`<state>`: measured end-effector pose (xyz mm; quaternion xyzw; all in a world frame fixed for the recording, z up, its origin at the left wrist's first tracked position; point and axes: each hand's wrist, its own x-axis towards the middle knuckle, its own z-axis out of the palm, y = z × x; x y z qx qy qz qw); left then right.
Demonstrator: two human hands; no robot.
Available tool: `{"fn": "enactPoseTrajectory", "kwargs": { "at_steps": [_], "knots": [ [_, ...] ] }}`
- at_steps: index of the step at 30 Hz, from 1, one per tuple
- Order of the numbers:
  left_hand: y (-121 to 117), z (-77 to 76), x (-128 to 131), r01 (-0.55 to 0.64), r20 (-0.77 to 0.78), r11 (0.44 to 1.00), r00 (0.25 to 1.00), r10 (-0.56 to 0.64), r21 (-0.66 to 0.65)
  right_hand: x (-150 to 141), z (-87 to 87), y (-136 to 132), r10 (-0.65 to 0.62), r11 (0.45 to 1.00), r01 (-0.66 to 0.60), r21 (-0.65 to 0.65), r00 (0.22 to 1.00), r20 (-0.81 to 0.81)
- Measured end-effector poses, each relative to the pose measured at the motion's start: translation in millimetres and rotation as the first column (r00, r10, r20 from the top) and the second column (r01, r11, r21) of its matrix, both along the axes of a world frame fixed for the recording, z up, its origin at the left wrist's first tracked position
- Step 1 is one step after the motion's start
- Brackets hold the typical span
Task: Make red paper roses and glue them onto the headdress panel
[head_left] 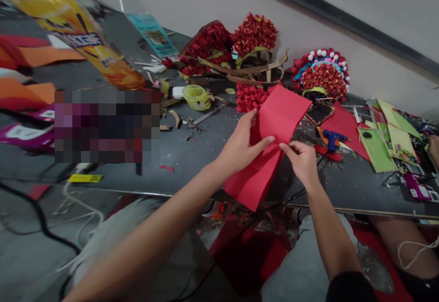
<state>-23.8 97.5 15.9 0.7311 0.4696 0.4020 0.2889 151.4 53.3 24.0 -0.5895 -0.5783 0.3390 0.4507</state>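
A long strip of red paper (284, 107), creased across its width, is held up over the front part of the dark table. My left hand (243, 139) grips it from the left, thumb lying on the front face and fingers partly behind. At the paper's right edge, my right hand (302, 160) pinches it between thumb and bent fingers. The strip's lower end hangs near the table's front edge. Just right of my right hand lies a blue glue gun (332, 141), with another red sheet (348, 126) behind it.
Red petal-covered pieces (255, 34) and a beaded fan-shaped piece (320, 75) lean by the wall. A tape dispenser (195, 97), blue-capped bottle (151, 29) and orange drink bottle (89, 41) stand leftward. Green cards (376, 148) lie right, near another person's leg (404, 242). Cables hang at left.
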Motion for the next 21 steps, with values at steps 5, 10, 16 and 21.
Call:
{"fn": "enactPoseTrajectory", "kwargs": {
  "at_steps": [5,10,16,21],
  "knots": [
    [-11,3.9,12,0.155,0.003,0.974,0.988,-0.157,-0.163,-11,0.2,-5,0.005,1.000,-0.006,-0.006,0.999,-0.045],
    [-7,2.9,5,0.293,0.263,0.897,0.942,-0.210,-0.330,-8,-1.5,-1,0.014,0.999,-0.020,-0.029,0.980,-0.200],
    [14,17.3,-35,0.311,0.448,0.866,0.887,-0.116,-0.391,10,1.6,5,-0.034,0.998,0.016,-0.062,0.955,-0.295],
    [22,20.0,-49,0.232,0.351,0.896,0.932,-0.092,-0.380,31,9.8,7,-0.045,0.991,-0.014,-0.133,0.903,-0.427]
  ]
}}
